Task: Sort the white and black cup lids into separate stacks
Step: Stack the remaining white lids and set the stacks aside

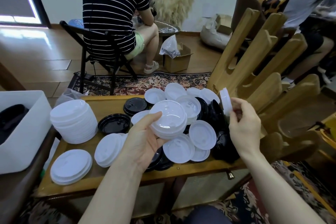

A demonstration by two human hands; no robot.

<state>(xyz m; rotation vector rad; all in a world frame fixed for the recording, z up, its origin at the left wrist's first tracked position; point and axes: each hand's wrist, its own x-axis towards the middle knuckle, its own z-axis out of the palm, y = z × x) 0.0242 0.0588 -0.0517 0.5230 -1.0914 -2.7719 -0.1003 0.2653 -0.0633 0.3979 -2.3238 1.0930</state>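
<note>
Presently, a short stack of white lids [168, 121] is gripped by the left hand [143, 140], thumb laid across the top lid, fingers curled beneath and hidden. A single white lid [225, 102] is pinched on edge by the right hand [244, 125]; its fingertips are hidden behind the palm. Both are held above the mixed pile of lids [198, 132] on the wooden table [112, 178]. A tall white stack [74, 121] and a black lid [114, 123] are noted at left. The black lids under the pile are largely covered.
</note>
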